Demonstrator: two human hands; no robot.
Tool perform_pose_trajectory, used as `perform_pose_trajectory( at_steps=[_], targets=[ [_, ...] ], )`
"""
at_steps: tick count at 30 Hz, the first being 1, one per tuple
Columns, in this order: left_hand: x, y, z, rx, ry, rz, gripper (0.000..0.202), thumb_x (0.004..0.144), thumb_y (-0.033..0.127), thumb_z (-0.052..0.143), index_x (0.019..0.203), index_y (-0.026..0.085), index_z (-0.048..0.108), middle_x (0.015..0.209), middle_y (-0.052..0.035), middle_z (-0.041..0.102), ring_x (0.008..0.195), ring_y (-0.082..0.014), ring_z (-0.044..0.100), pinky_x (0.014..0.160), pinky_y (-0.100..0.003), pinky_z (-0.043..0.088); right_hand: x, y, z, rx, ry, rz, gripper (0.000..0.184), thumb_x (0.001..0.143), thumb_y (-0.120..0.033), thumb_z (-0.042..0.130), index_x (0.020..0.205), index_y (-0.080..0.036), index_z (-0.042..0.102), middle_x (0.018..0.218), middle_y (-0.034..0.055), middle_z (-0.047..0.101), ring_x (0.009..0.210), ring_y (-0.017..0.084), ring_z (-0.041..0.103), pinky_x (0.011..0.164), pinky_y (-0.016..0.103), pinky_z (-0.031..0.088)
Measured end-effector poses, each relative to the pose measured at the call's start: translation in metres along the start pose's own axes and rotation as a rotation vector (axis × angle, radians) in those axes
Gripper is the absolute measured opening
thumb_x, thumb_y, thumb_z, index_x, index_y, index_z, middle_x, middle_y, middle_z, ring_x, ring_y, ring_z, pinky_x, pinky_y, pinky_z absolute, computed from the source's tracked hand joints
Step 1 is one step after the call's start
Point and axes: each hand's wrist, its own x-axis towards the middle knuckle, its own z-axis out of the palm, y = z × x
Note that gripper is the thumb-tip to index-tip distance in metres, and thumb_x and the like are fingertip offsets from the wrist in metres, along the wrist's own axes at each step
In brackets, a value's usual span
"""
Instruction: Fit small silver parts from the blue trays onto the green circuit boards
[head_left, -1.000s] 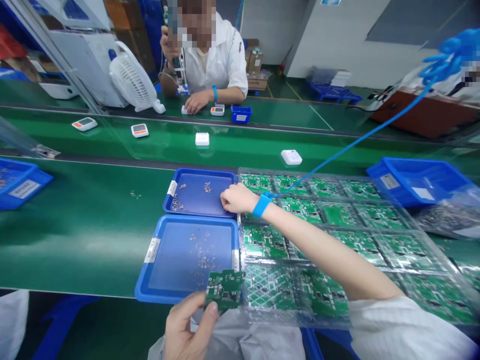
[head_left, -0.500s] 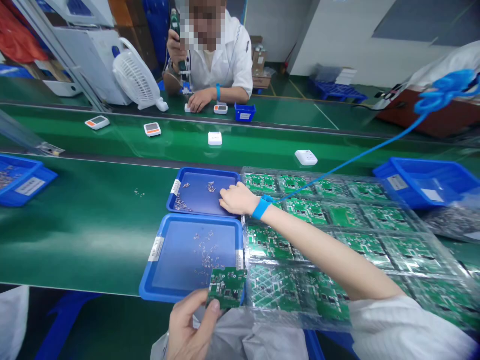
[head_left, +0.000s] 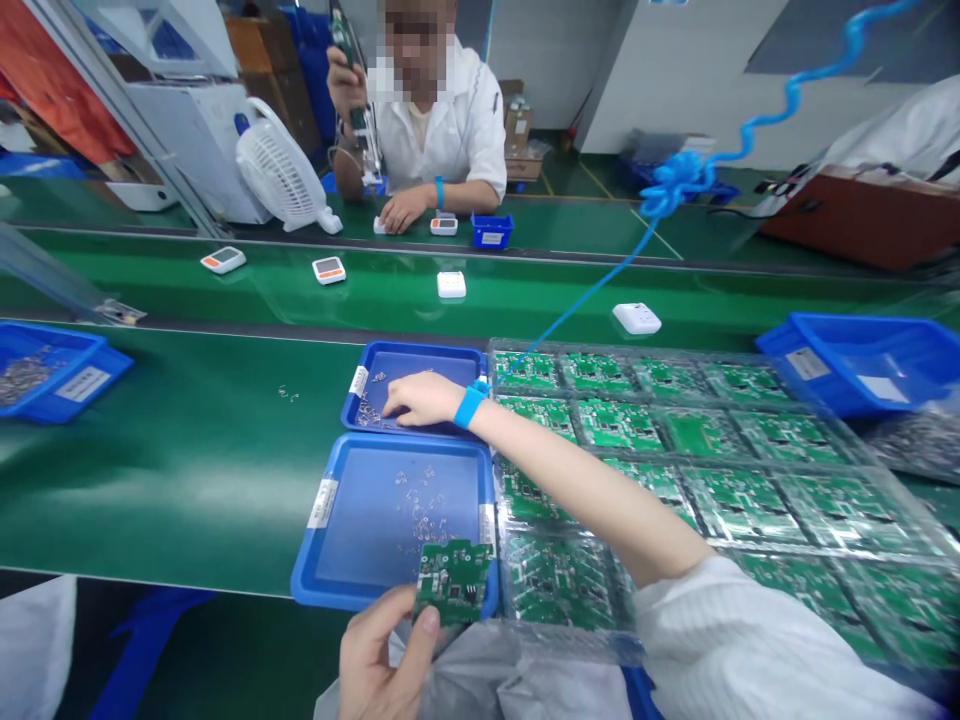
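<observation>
My left hand (head_left: 379, 655) is closed on a small green circuit board (head_left: 452, 581), held upright at the near edge of the near blue tray (head_left: 360, 530). That tray holds several small metal parts (head_left: 424, 505). My right hand (head_left: 420, 398), with a blue wrist strap (head_left: 470, 404) and coiled cord, reaches into the far blue tray (head_left: 442, 362); its fingers are bent down onto the small metal clips (head_left: 369, 410) at the tray's left side. Whether they hold one is hidden.
A clear blister tray (head_left: 750, 470) with several green boards lies to the right. Blue bins stand at the far right (head_left: 855, 360) and far left (head_left: 52, 370). White devices (head_left: 636, 318) lie on the conveyor belt. Across it a person in white works beside a fan (head_left: 281, 172).
My right hand moved left across the far blue tray, from its right edge to the clips at its left side. The left hand kept holding the board.
</observation>
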Motion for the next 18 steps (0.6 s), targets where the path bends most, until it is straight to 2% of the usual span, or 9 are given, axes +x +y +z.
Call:
perform_pose_trajectory(
  at_steps=[3, 8, 14, 18],
  targets=[
    [0.002, 0.002, -0.003, -0.039, -0.043, -0.003, 0.051, 0.071, 0.07, 0.068, 0.068, 0.02, 0.077, 0.062, -0.0055, 0.071, 0.057, -0.02, 0.065, 0.056, -0.024, 0.054, 0.01, -0.003, 0.001, -0.009, -0.01, -0.064, 0.027, 0.09, -0.021, 0.06, 0.114, -0.026, 0.072, 0.11, 0.0041, 0.071, 0.093, 0.018, 0.064, 0.06, 0.027, 0.033],
    [0.005, 0.011, -0.006, -0.085, -0.019, -0.021, 0.051, 0.066, 0.07, 0.072, 0.067, 0.02, 0.078, 0.063, -0.0049, 0.072, 0.056, -0.0206, 0.065, 0.058, -0.026, 0.056, 0.014, -0.006, -0.004, -0.039, -0.028, -0.099, 0.023, 0.088, -0.019, 0.06, 0.106, -0.023, 0.074, 0.107, 0.0047, 0.072, 0.091, 0.019, 0.064, 0.06, 0.028, 0.032],
    [0.004, 0.014, -0.008, -0.107, -0.027, -0.028, 0.048, 0.066, 0.067, 0.074, 0.067, 0.019, 0.078, 0.063, -0.0044, 0.072, 0.055, -0.0203, 0.066, 0.057, -0.024, 0.055, 0.004, -0.003, -0.004, -0.025, 0.009, -0.011, 0.016, 0.086, -0.019, 0.057, 0.087, -0.011, 0.071, 0.097, 0.0138, 0.071, 0.079, 0.021, 0.061, 0.061, 0.029, 0.032],
    [0.005, 0.012, -0.009, -0.11, -0.015, -0.027, 0.049, 0.065, 0.068, 0.074, 0.067, 0.019, 0.077, 0.063, -0.0041, 0.072, 0.054, -0.0202, 0.066, 0.055, -0.025, 0.055, -0.013, 0.008, -0.002, 0.095, 0.078, 0.062, 0.017, 0.088, -0.021, 0.052, 0.083, -0.013, 0.065, 0.085, 0.0095, 0.068, 0.069, 0.017, 0.054, 0.062, 0.028, 0.03]
  ],
)
